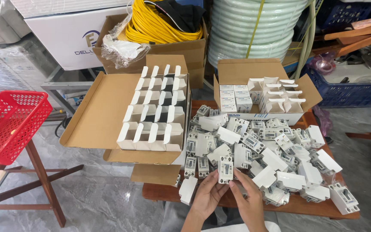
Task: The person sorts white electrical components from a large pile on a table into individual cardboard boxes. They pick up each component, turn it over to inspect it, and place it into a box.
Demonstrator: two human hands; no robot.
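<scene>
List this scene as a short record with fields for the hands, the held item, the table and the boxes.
Left hand: holds the small white plastic breaker from the left
Right hand: fingertips on the breaker's right edge
Wooden table: covered by a pile of loose white breakers
Left cardboard box: open, empty white cartons inside
Right cardboard box: open, partly filled

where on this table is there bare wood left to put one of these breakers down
Little. A bare strip of the wooden table runs along the near edge, left of the left hand, below the small cardboard flap. Another thin strip lies between the right hand and the front edge. Elsewhere the pile of white breakers and two open cartons crowd it.
</scene>
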